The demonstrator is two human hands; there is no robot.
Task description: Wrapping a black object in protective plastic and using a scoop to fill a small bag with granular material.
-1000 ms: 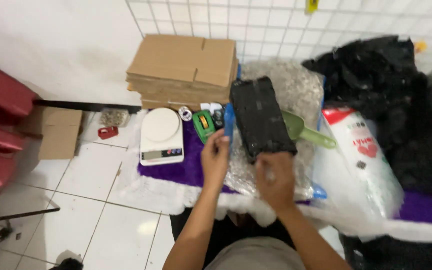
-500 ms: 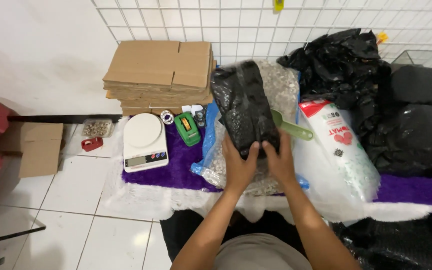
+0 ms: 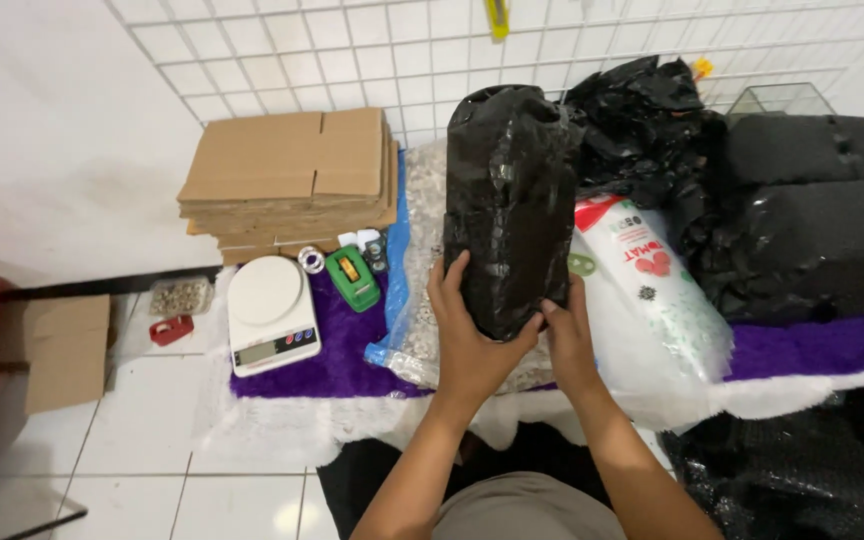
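A person seated on the floor holds a black plastic-wrapped package [image 3: 508, 205] upright in front of them, seen from a head camera looking down. The package is a long block, its long axis running away from the body and upward, with the far end well above the grip. Both hands grasp its near, lower end: the left hand [image 3: 462, 335] wraps the left edge with fingers spread up the side, and the right hand [image 3: 569, 335] pinches the bottom right corner. The hands sit about equally close, one on each side.

Beneath the package lies a clear bag of pale pellets [image 3: 420, 300] on a purple mat [image 3: 342, 355] edged with white fur, spread over a white tiled floor [image 3: 132, 450]. To the left stand a white digital kitchen scale [image 3: 267, 312], a green tape dispenser [image 3: 353, 277] and a stack of flattened cardboard boxes [image 3: 292, 175]. To the right are a white printed sack [image 3: 652, 285] and heaped black plastic bags [image 3: 792, 200]. A white wire grid [image 3: 352, 50] lines the wall behind.
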